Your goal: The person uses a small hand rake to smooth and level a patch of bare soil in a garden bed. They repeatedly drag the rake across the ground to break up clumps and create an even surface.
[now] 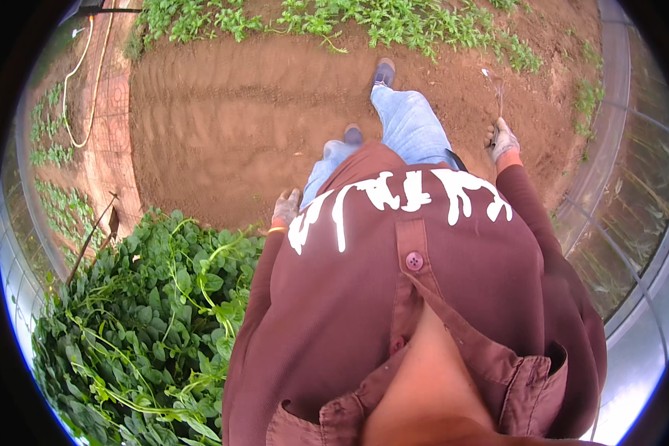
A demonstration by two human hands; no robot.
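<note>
My right hand (503, 140), in a soiled pale work glove, grips a small metal hand tool (500, 92). The tool's thin shaft and head point away from me over bare brown soil (228, 128); its exact kind is hard to make out. Beside my left thigh hangs my left hand (287, 206), also gloved, with a yellow band at the wrist. No object shows in it, but its palm and part of its fingers are hidden. My two feet, in dark shoes (384, 72), stand on the soil, one ahead of the other.
Dense leafy vines (161, 312) grow close on my left. Low green plants (379, 22) line the far side of the soil. A reddish paved path (114, 122) with a pale hose (67, 106) runs at left. Clear greenhouse sheeting (619, 167) borders the right.
</note>
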